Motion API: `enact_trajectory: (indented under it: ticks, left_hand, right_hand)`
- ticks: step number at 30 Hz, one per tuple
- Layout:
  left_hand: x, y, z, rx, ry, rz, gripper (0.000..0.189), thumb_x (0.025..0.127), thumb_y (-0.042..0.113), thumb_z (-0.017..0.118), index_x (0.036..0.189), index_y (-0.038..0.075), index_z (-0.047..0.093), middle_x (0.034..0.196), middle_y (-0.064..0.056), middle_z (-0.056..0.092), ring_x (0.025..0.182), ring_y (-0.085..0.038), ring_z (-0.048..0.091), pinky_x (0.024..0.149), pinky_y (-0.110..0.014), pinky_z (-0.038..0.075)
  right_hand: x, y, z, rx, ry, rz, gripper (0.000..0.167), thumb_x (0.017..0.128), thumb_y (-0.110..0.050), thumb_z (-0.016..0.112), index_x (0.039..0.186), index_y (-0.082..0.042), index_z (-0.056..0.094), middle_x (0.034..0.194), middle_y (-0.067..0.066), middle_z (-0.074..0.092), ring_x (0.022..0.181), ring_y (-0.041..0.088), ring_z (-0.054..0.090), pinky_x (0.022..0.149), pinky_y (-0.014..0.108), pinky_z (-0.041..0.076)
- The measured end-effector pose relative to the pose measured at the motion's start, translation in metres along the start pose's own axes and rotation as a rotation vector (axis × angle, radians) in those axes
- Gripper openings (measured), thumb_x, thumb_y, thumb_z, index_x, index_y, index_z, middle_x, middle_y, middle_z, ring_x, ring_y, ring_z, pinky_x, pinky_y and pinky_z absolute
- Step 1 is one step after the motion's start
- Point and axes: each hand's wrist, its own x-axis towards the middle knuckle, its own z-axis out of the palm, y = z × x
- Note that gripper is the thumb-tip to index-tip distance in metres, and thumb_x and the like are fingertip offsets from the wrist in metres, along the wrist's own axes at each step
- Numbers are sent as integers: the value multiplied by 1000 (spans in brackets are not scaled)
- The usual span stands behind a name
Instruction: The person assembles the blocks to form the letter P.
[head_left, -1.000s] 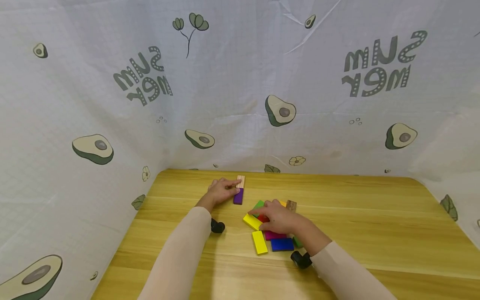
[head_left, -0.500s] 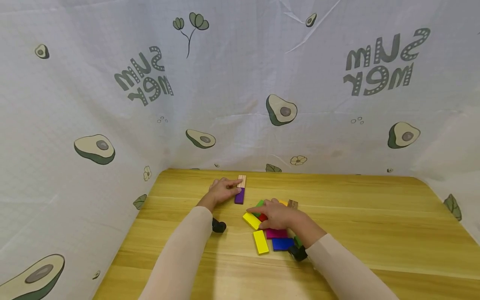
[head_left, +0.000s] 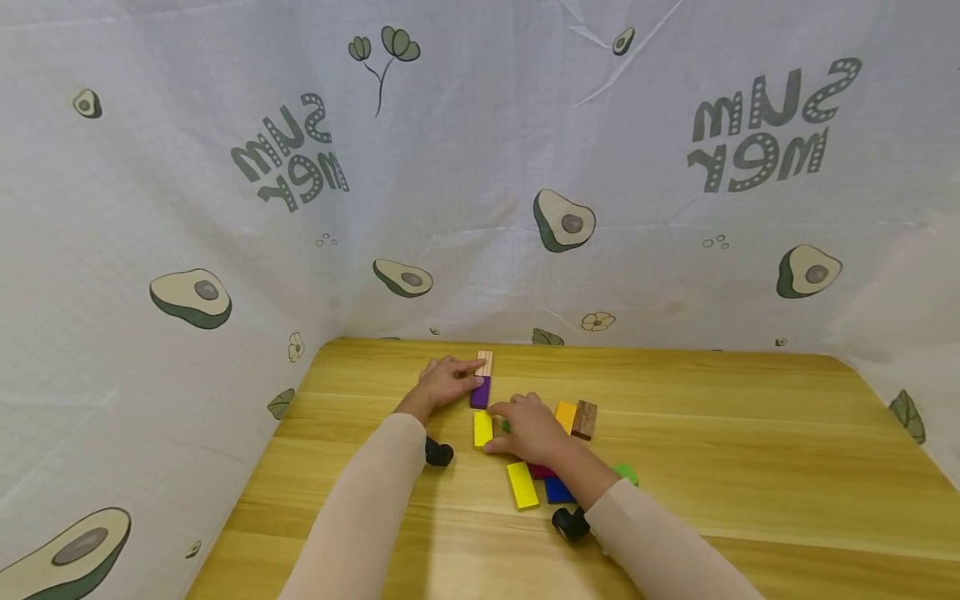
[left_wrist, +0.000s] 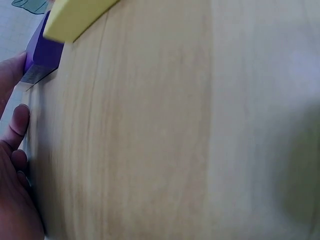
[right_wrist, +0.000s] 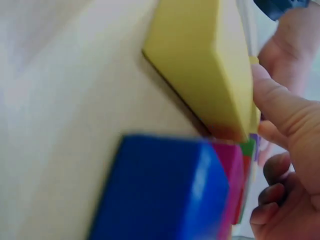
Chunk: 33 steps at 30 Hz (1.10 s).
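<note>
My left hand (head_left: 444, 383) rests at the back left of the table, thumb on the purple block (head_left: 480, 393) and index finger reaching to the striped plain-wood block (head_left: 484, 363). Those two lie end to end in a line. Just in front of the purple one, my right hand (head_left: 531, 430) pinches a yellow block (head_left: 482, 431) between thumb and index finger, lined up lengthwise with the other two. A second yellow block (head_left: 522, 486) lies loose nearby; it looms large in the right wrist view.
Beneath and around my right hand lie a blue block (head_left: 558, 490), a magenta block (right_wrist: 227, 155), an orange block (head_left: 566, 415), a dark brown block (head_left: 584, 419) and a green block (head_left: 626, 474). A printed cloth (head_left: 480, 167) hangs behind the wooden table (head_left: 712, 433).
My right hand has moved a little left and turned the yellow block from slanting to lengthwise, bringing it in front of the purple block. The left hand stays in place.
</note>
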Motion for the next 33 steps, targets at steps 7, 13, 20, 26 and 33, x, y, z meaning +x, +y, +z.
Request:
enact_trajectory:
  ticks: [7,13,20,26,33]
  left_hand:
    - [-1,2,0,3,-6,-9,46,98,52,60,143,45,56,138,-7,58,120,-28,44,103,-50,34]
    - [-1,4,1,17,-3,-10,46,98,52,59,143,45,57,136,-6,59,118,-27,44,102,-48,35]
    - [-1,5,1,20,1,-14,45,98,52,60,143,45,57,134,-5,60,117,-26,44,101,-47,35]
    - [-2,4,0,26,-2,-20,46,98,53,59,143,45,57,133,-5,60,116,-26,44,100,-47,35]
    - [-3,3,-1,17,-2,-23,46,98,53,59,143,46,57,134,-5,59,115,-26,43,99,-46,35]
  right_hand:
    - [3,-5,10,-78,58,7,61,84,-52,79,132,-15,70,101,6,74,83,19,53,76,34,45]
    - [3,-7,14,-63,78,11,58,89,-50,76,135,-16,68,106,10,74,88,23,58,80,39,50]
    - [2,-9,14,-108,111,-27,53,89,-48,76,129,-13,72,105,9,75,83,22,58,77,37,49]
    - [3,-11,15,-138,106,-22,53,90,-48,75,128,-12,72,103,8,75,84,23,62,80,38,51]
    - [5,-11,16,-129,100,-18,53,89,-48,75,128,-13,72,101,8,75,83,23,61,79,38,51]
